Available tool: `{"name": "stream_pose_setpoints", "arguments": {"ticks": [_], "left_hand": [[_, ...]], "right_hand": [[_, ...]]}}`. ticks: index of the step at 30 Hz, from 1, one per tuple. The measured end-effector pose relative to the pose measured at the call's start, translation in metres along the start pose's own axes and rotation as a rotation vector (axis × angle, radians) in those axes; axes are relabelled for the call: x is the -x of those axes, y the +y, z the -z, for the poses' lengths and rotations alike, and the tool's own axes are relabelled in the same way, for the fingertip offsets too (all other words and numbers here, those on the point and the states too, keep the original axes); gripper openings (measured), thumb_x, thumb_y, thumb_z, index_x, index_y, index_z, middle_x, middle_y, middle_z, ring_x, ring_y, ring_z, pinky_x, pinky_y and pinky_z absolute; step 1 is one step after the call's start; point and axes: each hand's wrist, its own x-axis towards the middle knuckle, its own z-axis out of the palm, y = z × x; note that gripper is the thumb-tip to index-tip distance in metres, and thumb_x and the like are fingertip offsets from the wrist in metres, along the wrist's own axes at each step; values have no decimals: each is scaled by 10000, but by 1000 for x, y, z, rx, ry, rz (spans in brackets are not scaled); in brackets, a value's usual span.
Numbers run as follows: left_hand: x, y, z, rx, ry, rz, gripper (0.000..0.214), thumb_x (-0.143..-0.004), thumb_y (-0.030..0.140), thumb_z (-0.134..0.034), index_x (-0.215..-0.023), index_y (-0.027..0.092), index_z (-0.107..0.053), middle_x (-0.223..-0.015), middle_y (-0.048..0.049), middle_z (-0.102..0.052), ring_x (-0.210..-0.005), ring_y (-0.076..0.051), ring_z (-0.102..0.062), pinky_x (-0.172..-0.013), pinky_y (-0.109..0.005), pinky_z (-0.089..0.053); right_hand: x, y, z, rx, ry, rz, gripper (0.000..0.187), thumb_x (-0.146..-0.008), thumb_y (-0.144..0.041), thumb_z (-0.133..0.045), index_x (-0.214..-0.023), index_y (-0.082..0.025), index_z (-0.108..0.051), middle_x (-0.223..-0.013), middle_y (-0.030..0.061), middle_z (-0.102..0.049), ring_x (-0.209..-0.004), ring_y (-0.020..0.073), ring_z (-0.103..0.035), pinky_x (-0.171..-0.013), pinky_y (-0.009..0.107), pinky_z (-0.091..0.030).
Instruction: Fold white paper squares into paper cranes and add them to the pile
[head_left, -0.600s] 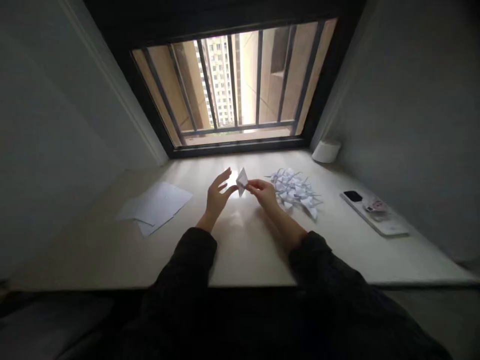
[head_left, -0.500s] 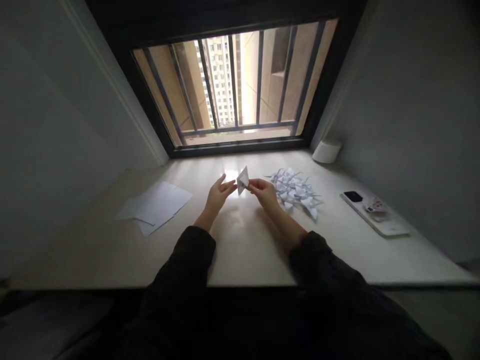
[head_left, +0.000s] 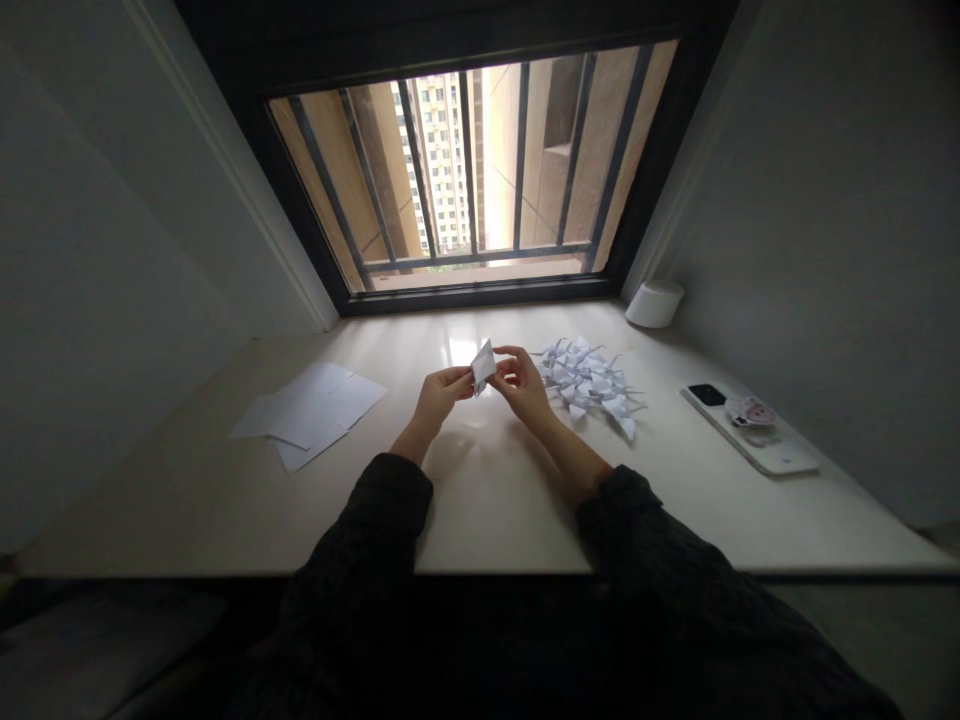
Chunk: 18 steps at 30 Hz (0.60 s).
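Note:
A small folded piece of white paper (head_left: 484,364) is held up above the white sill, between both hands. My left hand (head_left: 441,395) pinches its left lower edge, fingers closed together. At its right side is my right hand (head_left: 523,385), thumb touching the lower right edge and index finger bent over near the top corner. Just right of that hand lies a heap of folded white paper cranes (head_left: 589,380), their thin points sticking out. Flat sheets of white paper (head_left: 319,405) overlap on the left.
A white phone (head_left: 750,430) with a round sticker-like grip lies at the right. Behind it, a white cylindrical object (head_left: 654,304) stands by the wall. A dark-framed window (head_left: 480,297) with bars borders the back of the sill (head_left: 495,520).
My left fingers, spread before, have closed on the paper's left side. My right index finger has lifted toward the top corner, and the folded paper has turned slightly.

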Motion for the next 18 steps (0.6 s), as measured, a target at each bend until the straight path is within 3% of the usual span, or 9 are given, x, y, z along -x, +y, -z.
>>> {"name": "stream_pose_setpoints", "arguments": {"ticks": [5,18], "left_hand": [[4,3,-2,39,-41,-2,495,-605,416,-801,-996,122,-726,-839,-82,-725,-754,-183,-656,-805,-371,-505],[2,4,-1,65,-21,-46,449,-584,403,-802,-947,145,-747,-822,-67,-726,-754,-176,-644,-795,-349,-499]], "right_hand": [[2,-4,3,112,-83,135,307,-775,-351,-650,-1080,-314,-665,-1071,46,-524,-904,162,-538,-705,280,-497],[1,0,4,86,-158,99,299,-777,-325,-651,-1074,-319,-688,-1073,45,-567,-937,182,-554,-732,302,-503]]}}
